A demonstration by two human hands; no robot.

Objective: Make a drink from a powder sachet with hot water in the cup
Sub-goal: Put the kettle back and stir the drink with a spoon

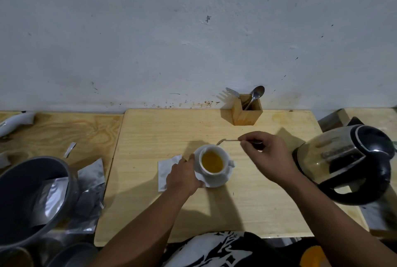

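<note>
Head view
Table: pale wood, rounded corners; bare board is left in front of the cup.
Cup: white, round, filled with orange-yellow liquid, set on a white saucer at mid-table.
Left hand: fingers closed on the saucer rim, over a torn sachet.
Right hand: fingers pinched on 1 thin metal spoon, held beyond the cup.
Kettle: steel, black handle, at the right edge.
Holder: wooden box at the far edge.
</note>
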